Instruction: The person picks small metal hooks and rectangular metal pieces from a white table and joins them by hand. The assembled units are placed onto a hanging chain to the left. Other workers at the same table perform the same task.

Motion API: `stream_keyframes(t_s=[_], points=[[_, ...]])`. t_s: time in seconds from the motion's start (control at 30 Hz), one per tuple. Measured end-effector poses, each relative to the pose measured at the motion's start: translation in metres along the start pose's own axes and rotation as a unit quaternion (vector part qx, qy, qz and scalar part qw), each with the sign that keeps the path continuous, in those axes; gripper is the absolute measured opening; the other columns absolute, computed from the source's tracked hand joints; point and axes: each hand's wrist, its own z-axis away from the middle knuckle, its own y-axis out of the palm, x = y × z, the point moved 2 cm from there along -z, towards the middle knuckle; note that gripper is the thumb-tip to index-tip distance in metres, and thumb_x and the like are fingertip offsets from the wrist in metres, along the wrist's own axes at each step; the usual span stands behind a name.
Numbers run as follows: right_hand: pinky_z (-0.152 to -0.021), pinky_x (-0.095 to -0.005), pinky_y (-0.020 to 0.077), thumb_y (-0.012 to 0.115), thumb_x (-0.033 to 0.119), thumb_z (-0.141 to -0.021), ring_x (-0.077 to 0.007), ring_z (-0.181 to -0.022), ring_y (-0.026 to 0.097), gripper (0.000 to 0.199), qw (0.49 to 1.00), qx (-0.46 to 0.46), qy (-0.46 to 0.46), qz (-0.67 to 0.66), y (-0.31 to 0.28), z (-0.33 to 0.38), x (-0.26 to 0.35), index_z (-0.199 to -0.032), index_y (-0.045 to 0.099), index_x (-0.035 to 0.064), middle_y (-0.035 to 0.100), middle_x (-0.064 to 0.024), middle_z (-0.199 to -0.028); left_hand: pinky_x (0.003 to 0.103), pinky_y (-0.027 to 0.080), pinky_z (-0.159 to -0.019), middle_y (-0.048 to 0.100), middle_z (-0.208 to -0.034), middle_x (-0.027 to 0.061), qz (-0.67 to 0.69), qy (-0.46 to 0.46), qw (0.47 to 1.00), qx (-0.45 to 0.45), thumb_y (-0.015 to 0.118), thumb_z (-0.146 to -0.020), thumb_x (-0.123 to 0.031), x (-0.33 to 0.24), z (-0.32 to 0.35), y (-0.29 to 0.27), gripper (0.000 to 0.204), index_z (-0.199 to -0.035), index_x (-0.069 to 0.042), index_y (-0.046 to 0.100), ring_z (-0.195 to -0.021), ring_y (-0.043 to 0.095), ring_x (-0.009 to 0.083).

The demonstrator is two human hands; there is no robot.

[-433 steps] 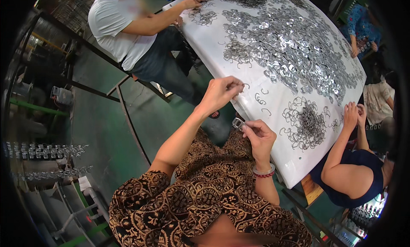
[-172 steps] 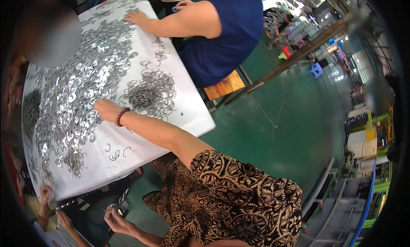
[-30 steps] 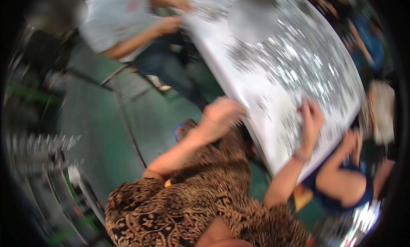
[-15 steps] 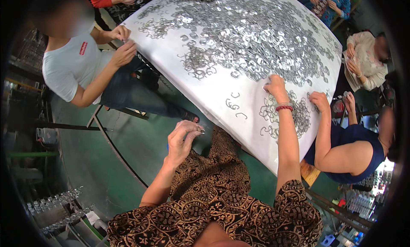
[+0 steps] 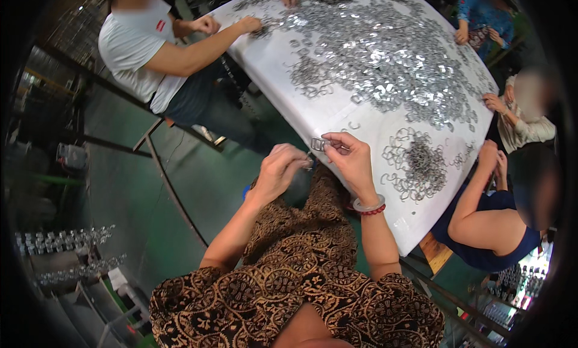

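Note:
Over the near edge of the table, my right hand (image 5: 352, 161) pinches a small slotted metal buckle plate (image 5: 318, 144) between thumb and fingers. My left hand (image 5: 280, 170) is just to the left and a little lower, its fingers pinched together by a small dark metal piece too blurred to make out. The two hands' fingertips are close together. On the white table (image 5: 385, 227), a large heap of flat silver buckle plates (image 5: 391, 65) spreads across the middle. A pile of bent wire hooks (image 5: 415, 164) lies to the right of my right hand.
A smaller pile of wire hooks (image 5: 310, 74) lies left of the plates. Co-workers sit around the table: a person in a white shirt (image 5: 135, 53) at left, one in dark blue (image 5: 494, 221) at right. A metal frame rail (image 5: 174, 197) stands on the green floor.
My right hand has come back from the heap's near edge toward my left hand, now holding a buckle plate. My left hand has moved slightly right and up. The white-shirted person now reaches onto the table.

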Motion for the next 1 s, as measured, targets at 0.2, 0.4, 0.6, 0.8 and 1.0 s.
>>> stream_keyframes(t_s=[0.2,0.4,0.6,0.8,1.0], points=[[-0.065,-0.0228,0.0541,0.064,-0.008,-0.084,-0.0105,-0.075,0.066,0.016,0.996,-0.053,-0.069,0.004,0.039,0.02,0.014,-0.099,0.069,-0.0057,0.066,-0.006,-0.089,0.036,0.046,-0.076,0.064,-0.079,0.0083,-0.024,-0.002,1.0,-0.015,0.072,-0.079,0.0,-0.001,0.005,0.0,0.012,-0.087,-0.002,0.064,-0.078,0.062,0.0267],[-0.064,-0.0244,0.0546,0.063,-0.012,-0.084,-0.0136,-0.072,0.065,0.015,0.994,-0.038,-0.004,-0.098,0.037,0.02,0.009,-0.098,0.068,-0.008,0.064,-0.0085,-0.088,0.036,0.048,-0.082,0.069,-0.091,0.0098,-0.044,-0.051,0.998,0.012,0.074,-0.078,-0.002,0.014,0.018,-0.001,0.019,-0.095,-0.002,0.064,-0.084,0.065,0.0261],[-0.062,-0.0213,0.0543,0.065,-0.01,-0.084,-0.0111,-0.07,0.066,0.014,0.991,-0.013,0.045,-0.128,0.035,0.019,0.0,-0.096,0.07,-0.0055,0.064,-0.0062,-0.088,0.032,0.053,-0.082,0.071,-0.106,0.0109,0.053,-0.197,0.969,-0.142,0.07,-0.084,-0.002,0.058,0.006,-0.018,0.028,-0.111,0.002,0.062,-0.09,0.067,0.0201],[-0.061,-0.0225,0.0529,0.064,-0.013,-0.083,-0.0153,-0.07,0.067,0.014,0.989,0.018,0.06,-0.134,0.035,0.015,-0.01,-0.095,0.069,-0.0075,0.063,-0.0092,-0.088,0.036,0.051,-0.069,0.069,-0.084,0.0155,-0.17,-0.207,0.963,-0.03,0.068,-0.087,-0.016,0.155,-0.115,-0.019,0.018,-0.092,0.001,0.07,-0.074,0.066,0.0269],[-0.059,-0.0217,0.0522,0.064,-0.013,-0.083,-0.0152,-0.07,0.068,0.015,0.988,0.02,0.055,-0.144,0.026,0.016,-0.014,-0.096,0.069,-0.0071,0.063,-0.0091,-0.088,0.04,0.053,-0.074,0.072,-0.083,0.0147,-0.281,-0.267,0.918,0.078,0.075,-0.078,-0.026,0.215,-0.186,0.005,0.024,-0.088,-0.005,0.075,-0.081,0.069,0.0313]])
